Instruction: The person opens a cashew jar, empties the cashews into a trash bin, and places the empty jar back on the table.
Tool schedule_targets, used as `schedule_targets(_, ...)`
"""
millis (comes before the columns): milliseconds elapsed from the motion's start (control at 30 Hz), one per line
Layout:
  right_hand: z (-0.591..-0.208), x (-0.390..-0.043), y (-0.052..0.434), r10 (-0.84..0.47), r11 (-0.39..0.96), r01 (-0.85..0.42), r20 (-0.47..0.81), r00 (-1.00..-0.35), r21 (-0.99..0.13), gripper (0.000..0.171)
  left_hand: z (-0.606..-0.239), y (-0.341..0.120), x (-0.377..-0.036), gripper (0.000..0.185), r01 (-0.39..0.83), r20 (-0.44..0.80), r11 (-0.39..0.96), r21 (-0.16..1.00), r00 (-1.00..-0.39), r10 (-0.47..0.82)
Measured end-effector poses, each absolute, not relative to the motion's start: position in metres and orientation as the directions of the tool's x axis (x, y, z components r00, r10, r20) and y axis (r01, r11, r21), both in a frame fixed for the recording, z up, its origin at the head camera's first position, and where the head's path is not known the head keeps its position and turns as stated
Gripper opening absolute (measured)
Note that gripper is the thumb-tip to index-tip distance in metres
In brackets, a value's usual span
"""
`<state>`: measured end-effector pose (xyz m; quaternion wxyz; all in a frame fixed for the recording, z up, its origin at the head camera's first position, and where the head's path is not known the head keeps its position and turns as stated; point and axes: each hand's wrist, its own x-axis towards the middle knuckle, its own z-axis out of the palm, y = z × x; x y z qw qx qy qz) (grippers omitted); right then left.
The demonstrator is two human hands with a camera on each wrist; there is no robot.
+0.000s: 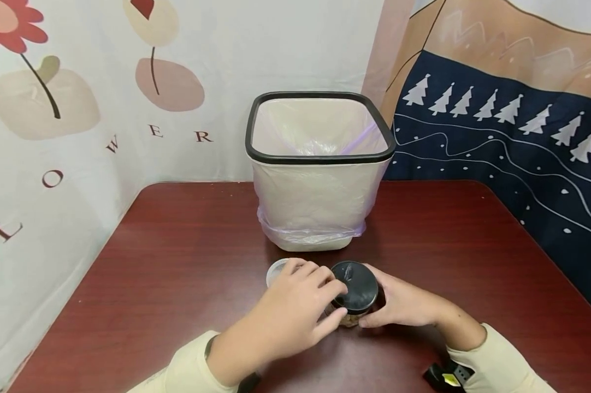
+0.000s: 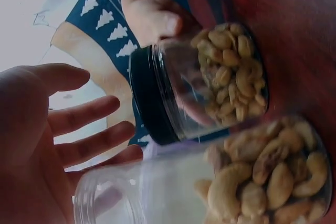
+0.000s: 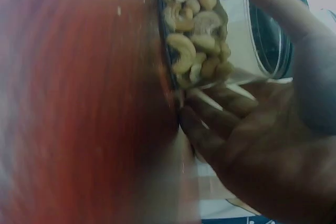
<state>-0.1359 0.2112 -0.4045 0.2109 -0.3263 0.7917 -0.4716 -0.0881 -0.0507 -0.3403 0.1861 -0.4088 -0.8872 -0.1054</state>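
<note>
A black-lidded jar point(image 2: 202, 85) of nuts point(image 2: 244, 72) stands upright on the counter point(image 1: 177, 262).
The right hand point(image 1: 403, 302) has its grip clamped around the jar's side; the left hand point(image 1: 297, 305) has its grip apart, fingers spread just beside the black lid point(image 1: 358, 286). To the left stands a clear jar point(image 2: 268, 174) with a threaded neck, also holding nuts, partly hidden by the left hand in the head view. Behind both is a bag-lined bin point(image 1: 315, 199).
</note>
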Motion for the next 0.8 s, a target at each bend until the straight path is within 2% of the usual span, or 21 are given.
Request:
schedule_targets(300, -0.4057, -0.1345, 0.2051, -0.696, 0.308, -0.311, 0.010, -0.718, -0.899, 0.079, -0.3477, -0.0445, -0.0822, 0.029, 0.822, 0.408, 0.569, -0.023, -0.512, 0.756)
schedule_targets(567, -0.4012, -0.1336, 0.2043, -0.665, 0.369, -0.324, -0.004, -0.746, -0.871, 0.079, -0.3466, -0.0453, -0.0818, 0.040, 0.819, 0.370, 0.573, -0.028, -0.524, 0.767)
schedule_targets(800, -0.3983, -0.1302, 0.2037, -0.680, 0.334, -0.374, 0.054, -0.731, -0.865, 0.078, -0.3446, -0.0462, -0.0820, 0.058, 0.831, 0.334, 0.556, -0.005, -0.523, 0.784)
